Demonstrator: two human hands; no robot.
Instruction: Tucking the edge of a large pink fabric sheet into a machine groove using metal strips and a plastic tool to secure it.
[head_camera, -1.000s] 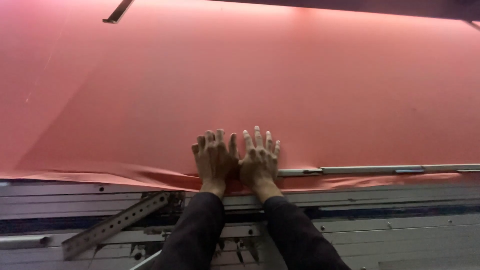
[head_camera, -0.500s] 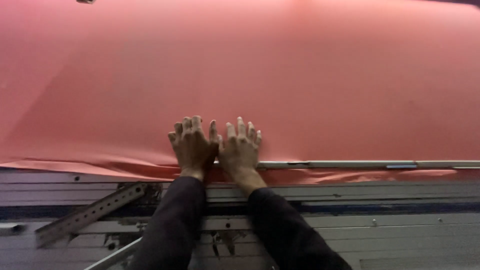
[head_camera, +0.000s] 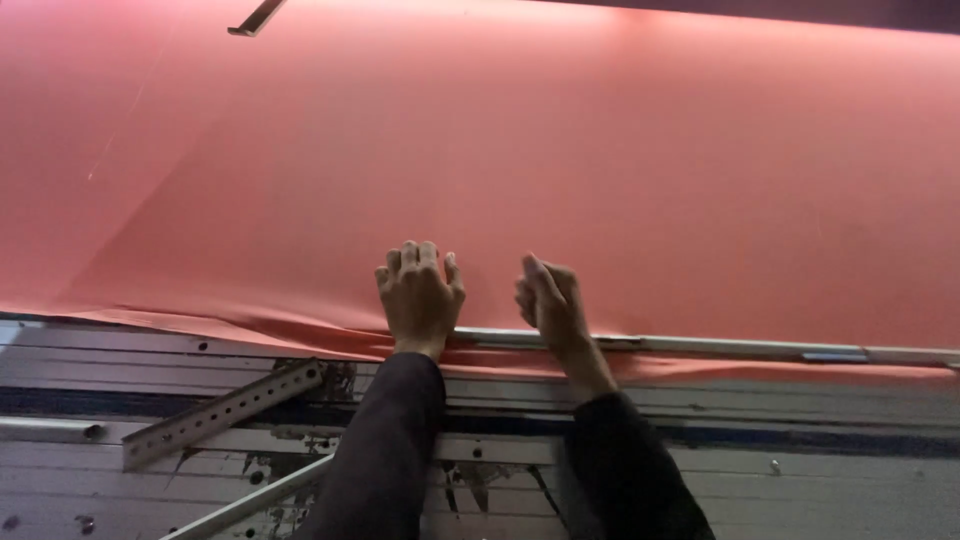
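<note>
The big pink cloth (head_camera: 560, 150) lies spread out over a long table (head_camera: 700, 470) and fills almost the whole view. It looks soft, thin and bendy, so it will likely fold and bunch up with a small push. You can see that at the near edge, left of the hands, where it makes little wrinkles and waves. It is so wide that the whole cloth is probably heavy to drag, but one edge should be light to lift. It looks a bit smooth, so it may slide on the table. A good place to take hold seems to be the near edge, just by the long metal rail (head_camera: 720, 346), where the cloth ends and hangs a little over the table side. The left hand (head_camera: 420, 298) rests flat on the cloth at that edge, fingers bent a little and close together, pressing down and not pinching anything. The right hand (head_camera: 548, 300) is just beside it, turned on its side with the fingers curled. It touches the cloth by the rail, but I cannot tell if it holds a fold. The cloth is one plain pink colour with no pattern. A metal bar with holes (head_camera: 225, 412) lies on the table, lower left.
</note>
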